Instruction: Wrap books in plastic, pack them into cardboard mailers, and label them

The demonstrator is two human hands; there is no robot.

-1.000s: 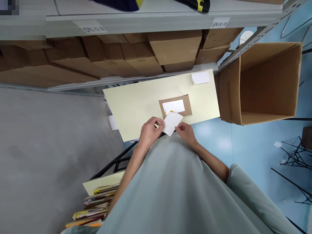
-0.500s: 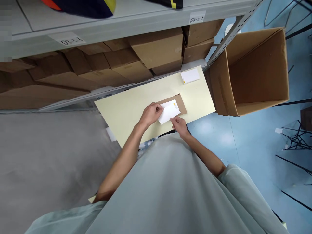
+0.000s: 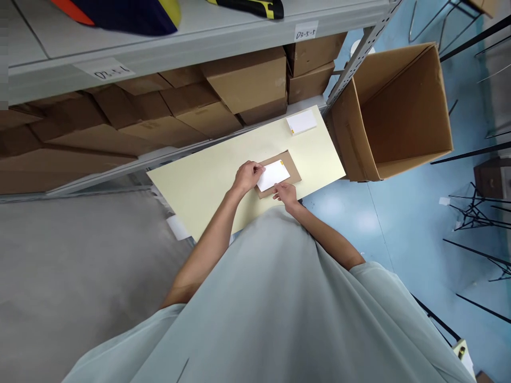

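A white card (image 3: 273,176) with a small orange mark at its upper right corner lies over a flat brown cardboard piece (image 3: 293,169). My left hand (image 3: 248,175) pinches the card's left edge between thumb and fingers. At the card's lower right edge is my right hand (image 3: 286,193), its fingertips touching the edge with the fingers bent; whether they grip it is hard to make out. Both rest on a pale yellow board (image 3: 207,181). A stack of similar white cards (image 3: 302,122) sits at the board's far right corner.
A large open cardboard box (image 3: 403,111) stands right of the board. Behind it, brown cartons (image 3: 247,74) fill the space under a grey metal shelf (image 3: 223,48). A yellow-and-black tool handle (image 3: 259,7) lies on that shelf. Thin black metal legs (image 3: 475,213) stand at the right.
The white card has come down from a tilt and now lines up with the brown cardboard. My right hand has shifted slightly along its lower edge. The whole view has moved a little.
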